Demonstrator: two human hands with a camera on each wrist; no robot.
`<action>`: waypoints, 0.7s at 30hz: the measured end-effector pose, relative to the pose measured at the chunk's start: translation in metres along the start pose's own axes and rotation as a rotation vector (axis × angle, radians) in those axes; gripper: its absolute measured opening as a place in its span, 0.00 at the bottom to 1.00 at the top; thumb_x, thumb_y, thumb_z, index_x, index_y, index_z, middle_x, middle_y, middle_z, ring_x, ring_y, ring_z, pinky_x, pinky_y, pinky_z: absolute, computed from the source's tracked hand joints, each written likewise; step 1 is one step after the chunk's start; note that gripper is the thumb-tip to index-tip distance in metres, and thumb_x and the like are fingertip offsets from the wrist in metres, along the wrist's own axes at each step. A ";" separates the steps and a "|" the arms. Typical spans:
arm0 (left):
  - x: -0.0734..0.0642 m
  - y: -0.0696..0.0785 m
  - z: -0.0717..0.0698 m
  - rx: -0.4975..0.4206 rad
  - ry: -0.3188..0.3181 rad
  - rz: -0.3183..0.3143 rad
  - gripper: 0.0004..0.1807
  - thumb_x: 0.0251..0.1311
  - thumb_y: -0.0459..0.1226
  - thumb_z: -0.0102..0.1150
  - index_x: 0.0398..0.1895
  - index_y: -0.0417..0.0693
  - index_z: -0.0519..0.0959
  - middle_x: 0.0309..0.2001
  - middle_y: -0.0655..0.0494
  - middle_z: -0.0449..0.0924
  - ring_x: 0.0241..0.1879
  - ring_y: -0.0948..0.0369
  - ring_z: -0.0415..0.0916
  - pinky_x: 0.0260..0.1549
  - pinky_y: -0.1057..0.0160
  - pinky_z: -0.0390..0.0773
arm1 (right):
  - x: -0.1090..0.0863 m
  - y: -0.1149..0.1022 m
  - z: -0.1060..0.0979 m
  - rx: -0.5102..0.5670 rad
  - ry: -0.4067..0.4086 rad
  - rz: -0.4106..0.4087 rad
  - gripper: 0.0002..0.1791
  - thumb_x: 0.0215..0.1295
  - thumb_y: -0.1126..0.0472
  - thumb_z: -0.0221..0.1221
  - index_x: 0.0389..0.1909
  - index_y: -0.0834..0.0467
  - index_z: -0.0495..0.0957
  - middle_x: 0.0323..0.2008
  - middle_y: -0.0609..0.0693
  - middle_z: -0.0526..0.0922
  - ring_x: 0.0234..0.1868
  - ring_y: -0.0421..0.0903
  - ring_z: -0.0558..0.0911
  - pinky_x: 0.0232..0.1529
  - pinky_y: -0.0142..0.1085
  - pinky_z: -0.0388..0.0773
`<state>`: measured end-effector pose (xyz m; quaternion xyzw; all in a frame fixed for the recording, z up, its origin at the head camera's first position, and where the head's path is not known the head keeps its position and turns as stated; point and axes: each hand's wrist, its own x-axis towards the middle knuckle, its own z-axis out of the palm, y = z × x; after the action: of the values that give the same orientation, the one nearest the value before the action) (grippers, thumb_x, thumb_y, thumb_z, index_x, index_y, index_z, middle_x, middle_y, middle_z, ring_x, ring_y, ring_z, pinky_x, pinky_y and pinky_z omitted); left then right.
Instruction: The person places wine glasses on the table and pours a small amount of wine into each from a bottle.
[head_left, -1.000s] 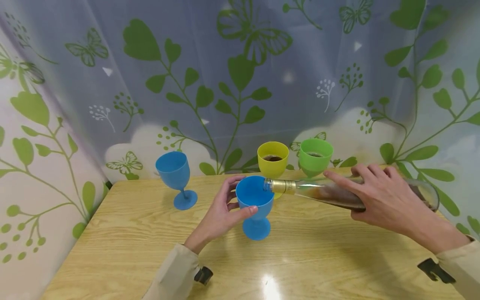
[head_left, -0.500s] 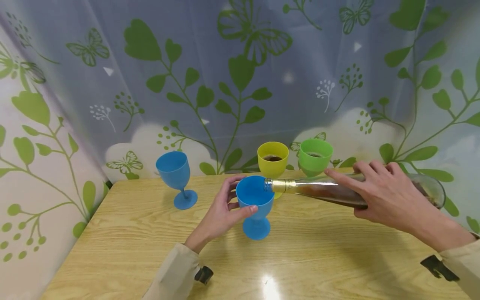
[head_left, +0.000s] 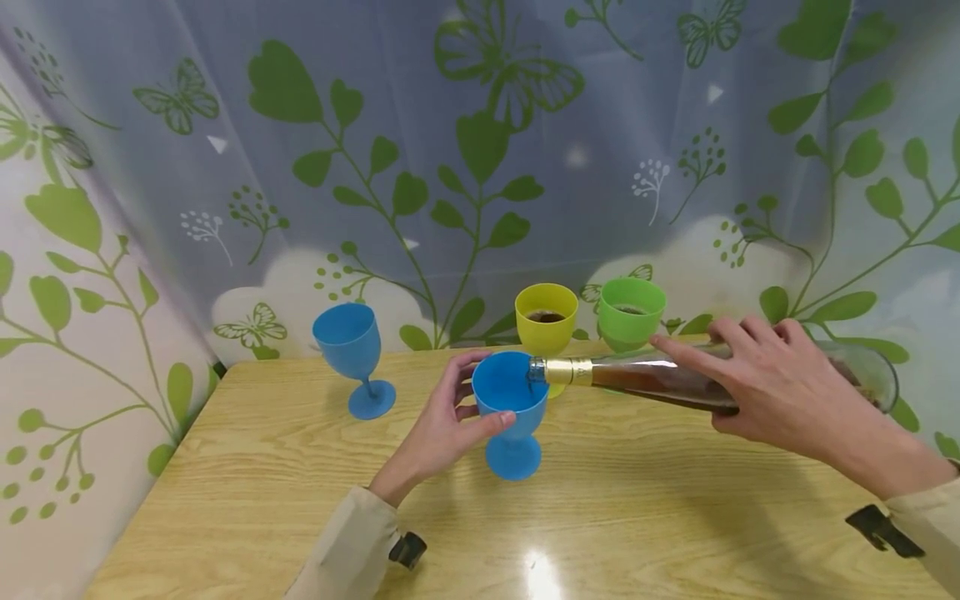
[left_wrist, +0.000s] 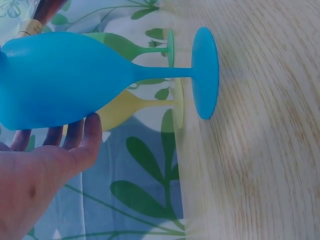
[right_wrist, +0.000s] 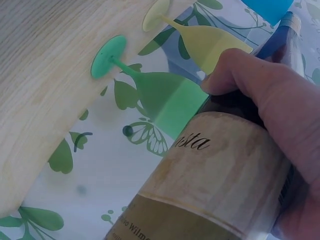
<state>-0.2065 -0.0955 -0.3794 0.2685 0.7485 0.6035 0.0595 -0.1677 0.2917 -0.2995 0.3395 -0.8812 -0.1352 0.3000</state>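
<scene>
My left hand (head_left: 435,429) grips the bowl of a blue goblet (head_left: 529,422), thumb in front and fingers behind. The goblet stands upright, its round foot close over the table in the left wrist view. A glass wine bottle (head_left: 637,373) lies nearly level in my right hand (head_left: 780,396), which holds it round the body. Its gold-collared mouth rests at the goblet's right rim. Dark liquid fills the bottle's neck, and a thin dark streak shows below the mouth inside the goblet. In the right wrist view, the bottle's cream label (right_wrist: 220,165) faces the camera.
Behind the bottle stand a yellow goblet (head_left: 546,340) and a green goblet (head_left: 628,337), both with dark liquid inside. A second blue goblet (head_left: 348,354) is at the back left of the wooden table (head_left: 285,500). A leaf-patterned curtain (head_left: 375,275) hangs along the back edge.
The bottle's base end has risen and shifted slightly right with my right hand, and dark liquid has run forward into the neck. My left hand and the goblet have stayed put.
</scene>
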 end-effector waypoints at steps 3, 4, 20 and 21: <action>0.001 0.000 0.000 0.002 0.000 0.000 0.42 0.64 0.44 0.69 0.76 0.56 0.57 0.70 0.46 0.67 0.65 0.47 0.74 0.63 0.46 0.78 | 0.001 0.002 -0.002 -0.007 0.005 -0.004 0.69 0.20 0.38 0.83 0.76 0.38 0.64 0.42 0.58 0.76 0.34 0.57 0.74 0.23 0.47 0.68; 0.001 0.000 0.001 0.003 0.001 0.001 0.42 0.64 0.44 0.69 0.76 0.56 0.57 0.70 0.46 0.67 0.65 0.47 0.74 0.63 0.47 0.78 | 0.001 0.002 -0.002 -0.009 0.007 -0.007 0.69 0.20 0.38 0.82 0.76 0.38 0.64 0.41 0.58 0.76 0.34 0.56 0.74 0.22 0.47 0.68; 0.001 0.000 0.001 -0.003 0.007 -0.013 0.41 0.63 0.44 0.70 0.75 0.59 0.58 0.68 0.51 0.68 0.64 0.51 0.74 0.63 0.47 0.78 | 0.003 0.003 -0.006 -0.033 0.009 -0.026 0.69 0.19 0.36 0.83 0.74 0.39 0.66 0.39 0.58 0.76 0.30 0.55 0.72 0.20 0.43 0.65; 0.001 0.000 0.001 -0.004 0.007 -0.014 0.41 0.63 0.44 0.70 0.75 0.59 0.58 0.68 0.51 0.68 0.64 0.51 0.74 0.63 0.46 0.78 | 0.004 0.003 -0.006 -0.035 0.009 -0.027 0.69 0.19 0.36 0.83 0.74 0.39 0.66 0.39 0.58 0.76 0.30 0.54 0.72 0.20 0.43 0.64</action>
<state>-0.2071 -0.0946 -0.3796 0.2609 0.7493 0.6055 0.0616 -0.1680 0.2914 -0.2918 0.3466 -0.8726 -0.1530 0.3082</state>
